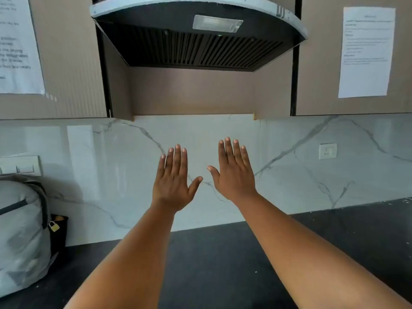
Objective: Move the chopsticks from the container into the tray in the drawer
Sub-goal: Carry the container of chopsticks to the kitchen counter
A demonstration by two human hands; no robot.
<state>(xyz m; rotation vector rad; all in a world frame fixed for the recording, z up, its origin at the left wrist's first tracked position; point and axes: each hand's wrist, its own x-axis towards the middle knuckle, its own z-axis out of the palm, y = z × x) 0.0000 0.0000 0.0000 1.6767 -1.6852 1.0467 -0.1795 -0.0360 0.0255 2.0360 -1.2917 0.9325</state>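
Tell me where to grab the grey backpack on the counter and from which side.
Judging by its pose, grip the backpack around its rounded top, coming from the right with the left hand. It stands upright against the wall, and no handle shows.

i see a kitchen wall in front of me. at 12 o'clock hangs a black range hood (196, 34) with a small lamp panel (217, 23) on its underside. brown wall cabinets (71, 63) stand at both sides of it, at 10 and 2 o'clock, each with a printed paper sheet (366, 52) on the door. under them is a white marble backsplash (289, 152) with grey veins; a white socket (327, 151) sits at 3 o'clock, a switch plate (21, 166) at 9 o'clock. the dark countertop (223, 264) fills 6 o'clock. a grey backpack (22, 230) with a small padlock (53, 226) stands at 8 o'clock. the backsplash reflects soft daylight.
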